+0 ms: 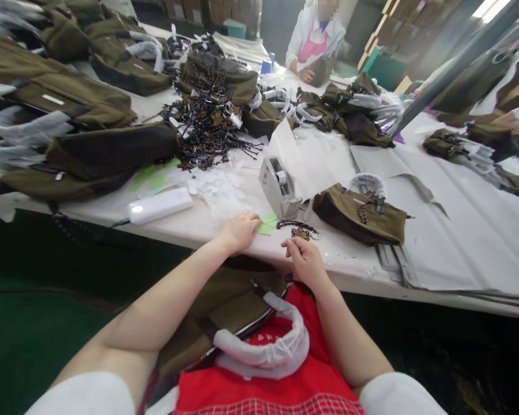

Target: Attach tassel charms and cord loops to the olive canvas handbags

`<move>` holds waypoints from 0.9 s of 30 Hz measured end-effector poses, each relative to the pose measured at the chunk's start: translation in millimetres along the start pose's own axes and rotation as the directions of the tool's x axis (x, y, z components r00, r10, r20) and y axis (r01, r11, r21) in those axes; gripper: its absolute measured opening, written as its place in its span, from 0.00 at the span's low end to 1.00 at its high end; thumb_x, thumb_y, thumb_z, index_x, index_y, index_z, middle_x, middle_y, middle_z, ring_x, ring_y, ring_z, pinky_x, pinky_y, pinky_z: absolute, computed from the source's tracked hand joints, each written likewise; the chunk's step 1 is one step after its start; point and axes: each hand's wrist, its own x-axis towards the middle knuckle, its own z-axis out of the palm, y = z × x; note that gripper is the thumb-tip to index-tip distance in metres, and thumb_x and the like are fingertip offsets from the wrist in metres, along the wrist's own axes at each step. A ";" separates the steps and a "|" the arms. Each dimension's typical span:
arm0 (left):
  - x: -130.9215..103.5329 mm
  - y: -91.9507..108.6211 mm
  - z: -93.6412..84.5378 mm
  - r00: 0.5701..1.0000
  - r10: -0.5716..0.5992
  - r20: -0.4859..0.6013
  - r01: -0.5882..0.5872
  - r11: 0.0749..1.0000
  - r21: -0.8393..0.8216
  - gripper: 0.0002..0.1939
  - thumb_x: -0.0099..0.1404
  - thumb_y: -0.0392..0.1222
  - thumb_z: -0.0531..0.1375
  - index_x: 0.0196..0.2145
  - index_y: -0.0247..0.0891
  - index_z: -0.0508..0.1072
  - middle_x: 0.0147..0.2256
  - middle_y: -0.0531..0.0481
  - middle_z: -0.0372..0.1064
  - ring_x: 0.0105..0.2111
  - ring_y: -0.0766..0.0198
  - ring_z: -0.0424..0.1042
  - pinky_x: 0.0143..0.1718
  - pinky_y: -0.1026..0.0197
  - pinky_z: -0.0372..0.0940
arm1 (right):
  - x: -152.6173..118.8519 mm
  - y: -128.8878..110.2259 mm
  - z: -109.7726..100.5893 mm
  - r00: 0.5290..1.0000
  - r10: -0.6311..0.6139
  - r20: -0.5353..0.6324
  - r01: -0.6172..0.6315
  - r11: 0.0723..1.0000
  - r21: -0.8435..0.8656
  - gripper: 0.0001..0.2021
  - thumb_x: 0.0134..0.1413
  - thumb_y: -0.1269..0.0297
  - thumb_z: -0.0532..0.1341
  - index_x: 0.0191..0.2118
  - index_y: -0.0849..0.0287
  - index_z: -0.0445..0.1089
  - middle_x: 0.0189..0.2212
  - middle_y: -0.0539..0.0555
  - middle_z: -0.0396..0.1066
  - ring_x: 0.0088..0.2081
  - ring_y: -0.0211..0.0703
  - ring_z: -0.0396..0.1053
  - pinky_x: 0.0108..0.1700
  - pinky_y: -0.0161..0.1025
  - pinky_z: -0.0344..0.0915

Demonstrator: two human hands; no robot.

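Charm of dark braided cord with leopard-print piece and silver ring [300, 233] lies on the white tabletop [354, 268], at twelve o'clock from the nearer right hand [306, 262]; I read its long axis nine-to-three. Left hand [241, 232] adjoins pale-green paper slips [266, 227]. Fingers curl; I cannot tell whether either grips anything.
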 end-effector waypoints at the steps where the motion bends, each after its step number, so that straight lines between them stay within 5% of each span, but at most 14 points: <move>1: 0.7 -0.9 0.6 1.000 0.011 0.011 -0.011 1.000 0.005 0.17 0.68 0.33 0.51 0.49 0.37 0.74 0.51 0.43 0.71 0.52 0.57 0.68 0.54 0.58 0.63 | -0.7 0.9 0.1 1.000 0.006 -0.005 -0.006 1.000 0.000 0.15 0.65 0.60 0.52 0.32 0.57 0.72 0.23 0.49 0.70 0.28 0.41 0.68 0.34 0.36 0.61; 16: 2.8 6.5 -17.3 0.999 0.040 0.033 -0.042 0.996 0.078 0.14 0.66 0.29 0.52 0.36 0.33 0.78 0.42 0.39 0.73 0.45 0.54 0.72 0.48 0.56 0.66 | 2.2 -3.0 6.6 1.000 0.001 -0.022 -0.001 1.000 -0.001 0.14 0.64 0.60 0.53 0.32 0.56 0.73 0.23 0.49 0.70 0.27 0.40 0.67 0.33 0.35 0.60; 22: -25.2 20.4 -26.3 0.976 -0.047 -0.214 -0.025 0.946 -0.323 0.12 0.68 0.37 0.54 0.38 0.37 0.79 0.46 0.46 0.75 0.45 0.60 0.74 0.51 0.59 0.67 | 10.9 -4.4 18.2 0.994 0.101 -0.051 -0.089 0.976 0.198 0.16 0.56 0.56 0.61 0.47 0.60 0.71 0.24 0.48 0.68 0.22 0.38 0.63 0.26 0.34 0.60; 27: -61.3 36.8 -36.6 0.994 -0.011 -0.106 -0.032 0.918 -0.396 0.13 0.66 0.37 0.55 0.45 0.38 0.77 0.48 0.45 0.75 0.50 0.58 0.72 0.56 0.56 0.64 | 18.2 -14.9 30.0 0.997 0.076 0.017 -0.078 0.950 0.302 0.12 0.54 0.55 0.61 0.28 0.58 0.73 0.21 0.48 0.67 0.24 0.38 0.63 0.29 0.35 0.61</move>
